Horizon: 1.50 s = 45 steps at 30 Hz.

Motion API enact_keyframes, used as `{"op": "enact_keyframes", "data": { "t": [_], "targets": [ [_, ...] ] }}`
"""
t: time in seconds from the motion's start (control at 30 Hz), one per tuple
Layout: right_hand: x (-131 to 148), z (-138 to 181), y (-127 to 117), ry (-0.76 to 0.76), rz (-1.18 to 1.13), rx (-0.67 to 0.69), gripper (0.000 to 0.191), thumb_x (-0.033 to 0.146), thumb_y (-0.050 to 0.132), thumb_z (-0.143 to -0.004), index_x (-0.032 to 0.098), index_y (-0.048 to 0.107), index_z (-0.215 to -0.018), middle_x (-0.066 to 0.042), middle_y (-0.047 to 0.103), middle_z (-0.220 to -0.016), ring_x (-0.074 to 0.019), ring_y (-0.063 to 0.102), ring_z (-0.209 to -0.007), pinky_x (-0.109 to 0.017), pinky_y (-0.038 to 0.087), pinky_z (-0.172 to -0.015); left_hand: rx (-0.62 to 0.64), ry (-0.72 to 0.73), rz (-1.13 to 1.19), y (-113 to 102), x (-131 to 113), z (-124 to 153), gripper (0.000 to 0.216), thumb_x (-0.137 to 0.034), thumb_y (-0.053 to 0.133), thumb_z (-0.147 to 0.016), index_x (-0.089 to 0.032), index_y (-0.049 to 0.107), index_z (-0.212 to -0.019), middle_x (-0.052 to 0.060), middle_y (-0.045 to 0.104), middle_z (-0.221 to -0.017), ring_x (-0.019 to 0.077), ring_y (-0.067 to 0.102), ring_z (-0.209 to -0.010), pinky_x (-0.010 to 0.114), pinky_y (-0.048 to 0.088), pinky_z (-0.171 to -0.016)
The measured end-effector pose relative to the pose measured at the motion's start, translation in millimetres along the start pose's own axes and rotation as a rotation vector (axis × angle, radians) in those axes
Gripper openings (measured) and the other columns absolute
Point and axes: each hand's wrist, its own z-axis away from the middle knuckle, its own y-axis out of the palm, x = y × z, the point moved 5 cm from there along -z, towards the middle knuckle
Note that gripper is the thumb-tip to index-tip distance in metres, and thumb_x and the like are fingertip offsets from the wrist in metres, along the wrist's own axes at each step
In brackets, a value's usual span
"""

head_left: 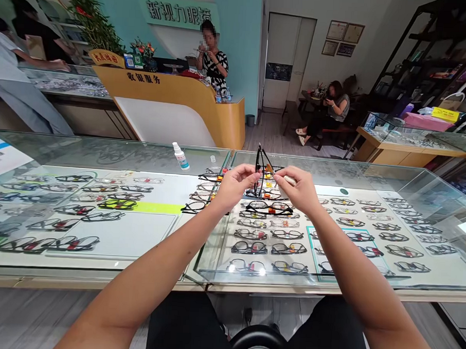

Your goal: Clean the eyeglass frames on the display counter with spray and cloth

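Note:
My left hand (236, 182) pinches a pair of black-framed eyeglasses (257, 165), held up edge-on above the glass display counter (168, 156). Close on the other side, my right hand (299, 188) is closed around a small tool with a pale handle (290, 180). Its brownish tip points at the frame; whether they touch, I cannot tell. Beneath my hands lies another dark pair of eyeglasses (269, 208). More eyeglasses (195, 206) are lined up beside my left forearm, partly hidden by it.
A white spray bottle (180, 157) stands on the glass to the left, near a small clear cap (212, 158). Rows of eyeglasses (287, 249) fill the case. Beyond is a wooden reception desk (227, 125) with a person behind it. Others are further back.

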Motion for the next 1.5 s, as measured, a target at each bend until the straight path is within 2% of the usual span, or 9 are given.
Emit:
{"op": "enact_keyframes", "data": {
  "t": [0.3, 0.53, 0.77, 0.87, 0.93, 1.07, 1.2, 1.3, 1.5],
  "targets": [
    [-6, 1, -35, -0.089, 0.483, -0.331, 0.03, 0.044, 0.061, -0.115, 0.025, 0.081, -0.103, -0.007, 0.08, -0.095, -0.023, 0.072, -0.085, -0.035, 0.047, -0.074, 0.024, 0.008, -0.139, -6, 6, -2, 0.059, -0.076, 0.094, -0.08, -0.021, 0.075, -0.089, 0.003, 0.067, -0.09, 0.0178, 0.062, -0.082, 0.032, 0.06, -0.077],
    [-12, 4, -42, -0.084, 0.584, -0.479, 0.037, 0.05, 0.056, -0.118, 0.025, 0.082, -0.11, -0.007, 0.077, -0.095, -0.0224, 0.068, -0.083, -0.034, 0.046, -0.074, 0.082, 0.026, -0.266, -7, 6, 0, 0.05, -0.069, 0.089, -0.088, -0.021, 0.076, -0.089, 0.004, 0.071, -0.089, 0.0175, 0.065, -0.077, 0.033, 0.055, -0.075],
    [1, 6, -40, 0.03, 0.467, -0.435, 0.042, 0.059, 0.057, -0.114, 0.027, 0.082, -0.11, -0.013, 0.076, -0.1, -0.0288, 0.067, -0.089, -0.043, 0.053, -0.084, -0.042, -0.051, -0.073, -8, 6, -1, 0.062, -0.077, 0.1, -0.071, -0.02, 0.081, -0.087, 0.006, 0.074, -0.089, 0.0196, 0.066, -0.083, 0.034, 0.065, -0.075],
    [12, 9, -36, 0.02, 0.42, -0.438, 0.048, 0.065, 0.053, -0.113, 0.027, 0.08, -0.1, -0.013, 0.074, -0.094, -0.0299, 0.065, -0.086, -0.046, 0.054, -0.085, -0.093, -0.055, -0.032, -8, 4, 0, 0.061, -0.075, 0.103, -0.069, -0.019, 0.083, -0.085, 0.006, 0.074, -0.088, 0.0194, 0.066, -0.084, 0.035, 0.068, -0.077],
    [17, 10, -26, 0.008, 0.387, -0.37, 0.05, 0.068, 0.055, -0.112, 0.027, 0.079, -0.098, -0.013, 0.075, -0.093, -0.0293, 0.067, -0.086, -0.045, 0.055, -0.084, -0.099, -0.049, -0.028, -7, 3, 1, 0.061, -0.074, 0.103, -0.069, -0.019, 0.084, -0.086, 0.006, 0.074, -0.09, 0.0196, 0.067, -0.086, 0.035, 0.068, -0.077],
    [13, 12, 0, 0.066, 0.331, -0.183, 0.06, 0.077, 0.058, -0.109, 0.024, 0.079, -0.125, -0.015, 0.081, -0.115, -0.0323, 0.075, -0.105, -0.044, 0.058, -0.094, -0.075, -0.027, -0.045, 0, 5, 5, 0.06, -0.074, 0.102, -0.071, -0.019, 0.084, -0.087, 0.006, 0.074, -0.092, 0.0183, 0.066, -0.083, 0.033, 0.066, -0.074],
    [0, 12, 9, 0.191, 0.334, -0.148, 0.084, 0.083, 0.063, -0.103, 0.017, 0.068, -0.153, -0.022, 0.078, -0.14, -0.0412, 0.073, -0.13, -0.051, 0.057, -0.109, 0.002, 0.031, -0.104, 8, 8, 9, 0.052, -0.069, 0.098, -0.081, -0.02, 0.084, -0.088, 0.005, 0.073, -0.09, 0.0167, 0.065, -0.079, 0.03, 0.059, -0.071],
    [-8, 12, 8, 0.267, 0.329, -0.146, 0.09, 0.082, 0.07, -0.098, 0.017, 0.064, -0.16, -0.022, 0.079, -0.136, -0.0429, 0.073, -0.129, -0.055, 0.056, -0.112, 0.046, 0.045, -0.12, 13, 11, 11, 0.048, -0.065, 0.097, -0.083, -0.02, 0.084, -0.09, 0.006, 0.075, -0.093, 0.0182, 0.066, -0.082, 0.032, 0.058, -0.075],
    [-10, 12, 7, 0.291, 0.302, -0.167, 0.084, 0.077, 0.073, -0.097, 0.02, 0.066, -0.158, -0.017, 0.081, -0.121, -0.0399, 0.074, -0.118, -0.051, 0.057, -0.103, 0.036, 0.016, -0.094, 16, 10, 14, 0.049, -0.064, 0.101, -0.077, -0.021, 0.081, -0.086, 0.004, 0.073, -0.091, 0.0193, 0.065, -0.087, 0.032, 0.058, -0.078]
  ]
}}
